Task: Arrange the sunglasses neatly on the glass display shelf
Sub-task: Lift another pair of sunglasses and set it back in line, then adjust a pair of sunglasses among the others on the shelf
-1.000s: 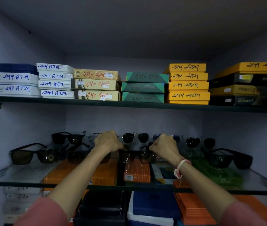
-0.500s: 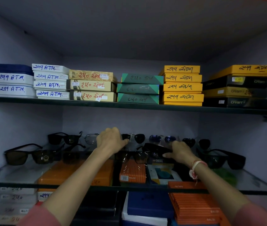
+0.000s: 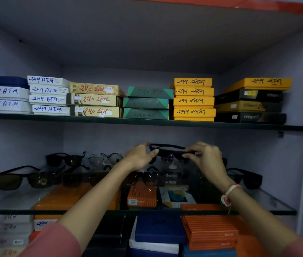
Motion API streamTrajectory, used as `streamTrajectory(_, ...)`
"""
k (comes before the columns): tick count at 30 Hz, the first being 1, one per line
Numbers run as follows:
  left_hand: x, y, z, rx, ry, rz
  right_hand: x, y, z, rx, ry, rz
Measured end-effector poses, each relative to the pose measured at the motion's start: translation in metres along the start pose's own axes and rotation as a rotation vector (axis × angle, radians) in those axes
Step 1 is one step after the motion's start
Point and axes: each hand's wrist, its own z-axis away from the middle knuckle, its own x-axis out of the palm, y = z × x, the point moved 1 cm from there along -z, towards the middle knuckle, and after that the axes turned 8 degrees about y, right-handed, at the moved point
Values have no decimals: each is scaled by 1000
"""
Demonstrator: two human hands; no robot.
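You hold a dark pair of sunglasses (image 3: 171, 152) in the air above the glass display shelf (image 3: 8, 199), your left hand (image 3: 140, 156) pinched on one end and your right hand (image 3: 204, 156) pinched on the other. This looks like the placing step. Next, lower it level into a gap in the rows, without knocking the neighbouring pairs.

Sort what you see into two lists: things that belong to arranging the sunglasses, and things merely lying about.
Job: black sunglasses held by left hand and right hand; glass display shelf; brown-lensed sunglasses.
Lying about: yellow boxes; green boxes; orange box.
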Motion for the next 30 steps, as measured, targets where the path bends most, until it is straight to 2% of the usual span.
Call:
streamTrajectory(6, 1, 5, 7, -168, -136, 545, -18, -8, 3, -177, -2, -5)
streamTrajectory(8, -4, 9, 10, -178, -195, 623, -21, -5, 4, -191, -10, 2)
streamTrajectory(10, -9, 13, 12, -159, -185, 636, -23, -5, 4, -199, -2, 2)
streamTrajectory(14, -8, 12, 7, -179, -35, 543, -23, -8, 6, -156, 3, -28)
streamTrajectory(16, -7, 8, 8, -190, -19, 460, -22, -9, 7, -100, 36, -49)
streamTrajectory(18, -3, 5, 10, -143, 15, 380, -20, -9, 8, -53, 68, -68)
streamTrajectory(21, 1, 6, 10, -15, 150, 202, -14, -11, 6, 1, 55, -63)
streamTrajectory(25, 5, 10, 11, 71, 67, 15, -9, -13, 3, 61, 12, 20)
streamTrajectory(30, 11, 9, 8, 70, 156, -75, -10, -4, 3, 182, -18, -30)
